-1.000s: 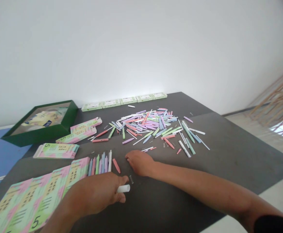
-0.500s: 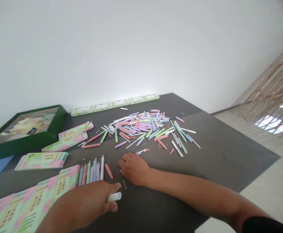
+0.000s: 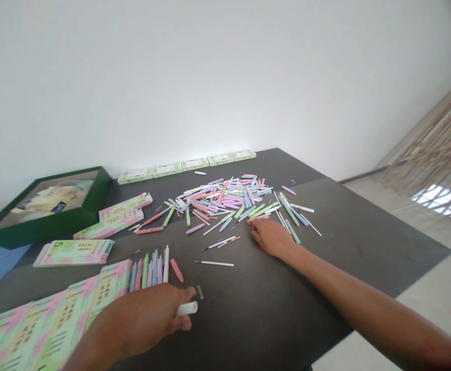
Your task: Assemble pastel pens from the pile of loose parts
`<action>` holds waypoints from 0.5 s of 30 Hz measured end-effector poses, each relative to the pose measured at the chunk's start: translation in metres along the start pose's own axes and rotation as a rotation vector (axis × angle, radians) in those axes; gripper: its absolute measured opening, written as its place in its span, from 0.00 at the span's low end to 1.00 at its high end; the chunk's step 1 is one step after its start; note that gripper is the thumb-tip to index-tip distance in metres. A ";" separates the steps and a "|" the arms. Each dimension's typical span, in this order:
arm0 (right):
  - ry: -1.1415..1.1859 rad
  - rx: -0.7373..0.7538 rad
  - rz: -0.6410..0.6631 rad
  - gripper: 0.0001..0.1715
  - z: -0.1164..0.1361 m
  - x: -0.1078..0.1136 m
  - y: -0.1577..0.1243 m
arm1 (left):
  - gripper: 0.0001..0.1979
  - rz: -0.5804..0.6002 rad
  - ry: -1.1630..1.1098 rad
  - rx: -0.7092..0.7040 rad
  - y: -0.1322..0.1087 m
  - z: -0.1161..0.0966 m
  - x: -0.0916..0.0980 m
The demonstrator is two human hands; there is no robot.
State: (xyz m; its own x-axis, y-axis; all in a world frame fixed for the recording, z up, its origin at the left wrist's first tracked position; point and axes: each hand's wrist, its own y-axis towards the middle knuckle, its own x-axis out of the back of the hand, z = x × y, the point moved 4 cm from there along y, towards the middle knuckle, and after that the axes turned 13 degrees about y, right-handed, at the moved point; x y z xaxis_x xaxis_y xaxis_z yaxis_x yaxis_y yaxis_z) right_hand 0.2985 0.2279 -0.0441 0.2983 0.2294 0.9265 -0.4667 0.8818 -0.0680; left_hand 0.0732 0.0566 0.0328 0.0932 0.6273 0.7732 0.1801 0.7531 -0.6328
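My left hand (image 3: 159, 312) is closed around a white pen barrel (image 3: 187, 308), whose open end sticks out between thumb and fingers. Beyond that hand stands a row of assembled pens (image 3: 149, 270) in several pastel colours. A red pen piece (image 3: 177, 270) and a small clear piece (image 3: 200, 292) lie close to it. At the front of the heap of pen parts (image 3: 225, 198) is my right hand (image 3: 271, 236), its fingers curled down beside a pink-red barrel (image 3: 259, 218). What lies under its fingertips is hidden. A pen refill (image 3: 214, 263) rests between the hands.
Pastel pen boxes (image 3: 47, 324) overlap at the lower left, with other boxes (image 3: 74, 252) behind them. A green box (image 3: 97, 198) holding plastic packaging stands at the left. Several pale green boxes (image 3: 167, 169) line the wall. The dark table's edge (image 3: 414, 283) runs along the right.
My right hand has moved right and away from me, to the front of the heap. The refill now shows where that hand was. My left hand keeps the white barrel, nearly still.
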 end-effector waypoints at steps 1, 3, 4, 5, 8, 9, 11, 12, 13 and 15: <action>-0.007 0.005 0.007 0.18 0.002 -0.003 -0.001 | 0.22 0.004 -0.001 0.001 0.000 0.000 0.000; -0.023 0.019 0.008 0.18 0.006 -0.006 -0.002 | 0.22 0.005 -0.002 0.008 -0.002 0.000 0.000; -0.031 0.023 0.007 0.18 0.008 -0.007 -0.003 | 0.22 0.007 -0.002 0.012 -0.003 0.001 0.000; -0.038 0.028 0.008 0.18 0.008 -0.007 -0.003 | 0.23 0.009 -0.004 0.016 -0.003 0.001 0.000; -0.039 0.044 0.015 0.16 0.005 -0.007 -0.003 | 0.23 0.010 -0.013 0.022 -0.004 0.003 -0.002; -0.029 0.046 0.011 0.16 0.003 -0.006 -0.003 | 0.23 0.008 -0.016 0.023 -0.004 0.003 -0.002; 0.005 0.027 -0.022 0.14 -0.004 -0.002 -0.001 | 0.23 -0.002 -0.019 0.026 -0.004 0.003 -0.001; 0.023 0.003 -0.040 0.14 -0.008 0.001 -0.001 | 0.23 -0.003 -0.020 0.028 -0.004 0.003 -0.001; 0.039 -0.024 -0.052 0.15 -0.012 0.004 0.000 | 0.23 0.000 -0.019 0.027 -0.003 0.003 -0.001; 0.060 -0.071 -0.049 0.16 -0.019 0.008 0.001 | 0.23 0.001 -0.017 0.028 -0.003 0.003 -0.001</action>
State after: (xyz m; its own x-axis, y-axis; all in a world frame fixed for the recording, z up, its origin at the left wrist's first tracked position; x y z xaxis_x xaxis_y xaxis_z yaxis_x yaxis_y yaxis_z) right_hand 0.3161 0.2387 -0.0438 0.3695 0.2071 0.9059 -0.3903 0.9193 -0.0510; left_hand 0.0696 0.0544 0.0334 0.0768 0.6311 0.7719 0.1526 0.7576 -0.6346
